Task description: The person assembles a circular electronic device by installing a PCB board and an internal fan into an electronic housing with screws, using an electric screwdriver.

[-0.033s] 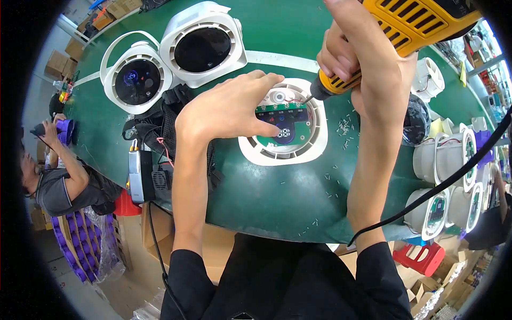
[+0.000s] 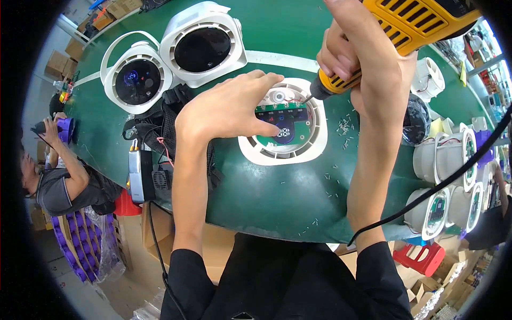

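A round white plastic housing (image 2: 319, 136) lies on the green table in front of me, with a green circuit board (image 2: 303, 129) and a dark display panel inside. My left hand (image 2: 221, 109) grips its left side, the fingers over the rim and the thumb against the panel. My right hand (image 2: 376, 64) is wrapped round a yellow and black power drill (image 2: 413, 24). The drill's thin bit points down and left into the housing, by the board's upper right corner; whether it touches a screw is too small to tell. Small loose screws (image 2: 345, 127) are scattered right of the housing.
Two white units (image 2: 202, 48) with black round faces stand at the far left, near a black mesh bag (image 2: 173, 112). More white housings (image 2: 429, 210) crowd the right side. A black cable (image 2: 426, 197) crosses my right forearm. At left, a co-worker (image 2: 64, 186) holds a purple part.
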`<action>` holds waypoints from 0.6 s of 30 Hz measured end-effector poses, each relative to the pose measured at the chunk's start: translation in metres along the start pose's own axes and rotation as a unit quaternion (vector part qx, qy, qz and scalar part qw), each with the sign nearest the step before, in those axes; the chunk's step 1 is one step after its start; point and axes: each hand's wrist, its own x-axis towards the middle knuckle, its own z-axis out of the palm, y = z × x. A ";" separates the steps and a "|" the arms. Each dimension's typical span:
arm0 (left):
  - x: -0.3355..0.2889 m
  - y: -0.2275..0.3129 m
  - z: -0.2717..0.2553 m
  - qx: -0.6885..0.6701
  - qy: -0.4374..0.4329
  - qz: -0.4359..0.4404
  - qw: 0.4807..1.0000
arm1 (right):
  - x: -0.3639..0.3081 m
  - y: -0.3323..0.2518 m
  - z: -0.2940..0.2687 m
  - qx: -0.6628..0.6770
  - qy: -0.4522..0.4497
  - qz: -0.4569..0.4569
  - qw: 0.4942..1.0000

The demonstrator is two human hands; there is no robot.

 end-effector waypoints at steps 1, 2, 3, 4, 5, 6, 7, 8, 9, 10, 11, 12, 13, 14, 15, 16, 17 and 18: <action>0.000 0.001 -0.001 0.002 0.000 0.000 1.000 | 0.001 0.001 -0.001 -0.013 0.006 -0.008 1.000; -0.002 0.002 -0.001 0.002 -0.001 -0.004 1.000 | 0.000 0.001 -0.002 -0.011 0.006 -0.010 1.000; -0.003 0.003 -0.002 0.004 -0.002 -0.008 1.000 | -0.001 0.000 -0.003 0.004 0.004 -0.009 1.000; -0.004 0.003 -0.002 0.006 0.000 -0.008 1.000 | -0.001 -0.002 -0.004 0.020 0.003 -0.010 1.000; -0.003 0.001 -0.002 -0.003 0.001 -0.008 1.000 | -0.001 -0.004 -0.004 0.018 0.006 -0.010 1.000; -0.001 -0.001 -0.002 -0.013 0.002 -0.008 1.000 | -0.002 -0.007 -0.004 0.030 0.024 -0.011 0.999; 0.000 -0.003 -0.001 -0.013 0.001 -0.005 1.000 | -0.002 -0.009 -0.004 0.042 0.041 -0.012 0.998; -0.001 -0.003 -0.001 -0.019 0.007 0.004 1.000 | 0.003 -0.007 -0.012 0.030 -0.004 -0.079 0.996; -0.002 -0.003 -0.001 -0.026 0.012 0.013 1.000 | 0.001 -0.002 -0.013 0.035 0.054 -0.126 0.990; -0.001 -0.001 -0.001 -0.026 0.012 0.013 1.000 | 0.003 -0.001 -0.021 0.045 0.052 -0.153 0.986; 0.001 0.002 -0.003 -0.025 0.022 0.021 0.999 | 0.006 -0.001 -0.029 0.056 0.050 -0.180 0.981; 0.002 0.003 -0.003 -0.025 0.032 0.028 0.999 | 0.005 -0.004 -0.032 0.037 0.100 -0.174 0.979; 0.002 0.003 -0.002 -0.026 0.033 0.027 0.999 | 0.008 -0.005 -0.041 0.001 0.100 -0.181 0.978; 0.003 0.002 -0.001 -0.018 0.047 0.049 0.998 | 0.010 -0.008 -0.043 0.000 0.128 -0.166 0.978; 0.004 0.001 0.001 -0.010 0.062 0.070 0.996 | 0.012 -0.010 -0.044 -0.001 0.156 -0.150 0.976; 0.005 -0.002 0.002 -0.010 0.062 0.071 0.996 | 0.013 -0.010 -0.047 -0.001 0.156 -0.150 0.976; 0.004 -0.008 0.003 -0.005 0.073 0.075 0.994 | 0.015 -0.010 -0.048 -0.005 0.142 -0.144 0.979; 0.004 -0.010 0.002 -0.001 0.085 0.079 0.993 | 0.015 -0.010 -0.048 -0.009 0.127 -0.137 0.982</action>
